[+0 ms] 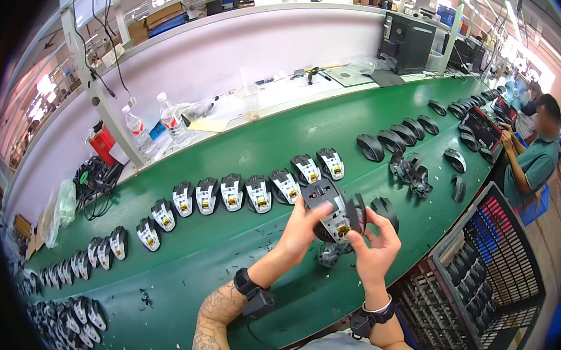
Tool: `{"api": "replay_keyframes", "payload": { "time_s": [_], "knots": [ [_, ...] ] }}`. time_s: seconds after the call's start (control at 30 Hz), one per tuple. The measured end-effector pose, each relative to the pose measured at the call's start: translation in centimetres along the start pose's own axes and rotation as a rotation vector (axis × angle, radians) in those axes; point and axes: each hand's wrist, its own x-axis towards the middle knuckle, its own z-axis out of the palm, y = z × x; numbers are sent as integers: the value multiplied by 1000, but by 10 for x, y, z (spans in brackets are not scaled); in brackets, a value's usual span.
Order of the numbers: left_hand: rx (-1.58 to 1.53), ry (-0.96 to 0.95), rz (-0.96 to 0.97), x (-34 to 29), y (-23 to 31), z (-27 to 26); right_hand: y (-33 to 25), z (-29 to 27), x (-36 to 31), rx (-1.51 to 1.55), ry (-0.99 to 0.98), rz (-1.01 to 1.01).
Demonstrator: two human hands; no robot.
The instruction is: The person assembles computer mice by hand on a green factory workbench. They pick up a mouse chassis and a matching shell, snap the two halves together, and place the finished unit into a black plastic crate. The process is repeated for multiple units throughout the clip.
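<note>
Grey-and-black plastic mouse body (325, 193) above green tabletop (172, 293), gripped in L hand (299, 231); R hand (376, 247) pinches black curved shell piece (357, 214) beside it. Risk: uneven finger pressure could make either slip & drop, poss. scratching.

Room left of left grip (296, 234) (mouse row (232, 192) beyond)

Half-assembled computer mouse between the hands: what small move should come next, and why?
Probably the right hand should ease the black curved shell into line with the mouse body. The left hand steadies that body, and the right hand's fingertips are at the shell beside it. Whether the two parts are already joined, I cannot tell.
</note>
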Motion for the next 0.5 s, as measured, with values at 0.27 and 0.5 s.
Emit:
{"api": "replay_keyframes", "payload": {
  "time_s": [0.27, 0.5],
  "knots": [
    [263, -127, 63, -8, 0, 9, -2, -21, 8, 147, 106, 95],
    [192, -88, 52, -6, -5, 8, 4, -27, 5, 120, 99, 149]
  ]
}}
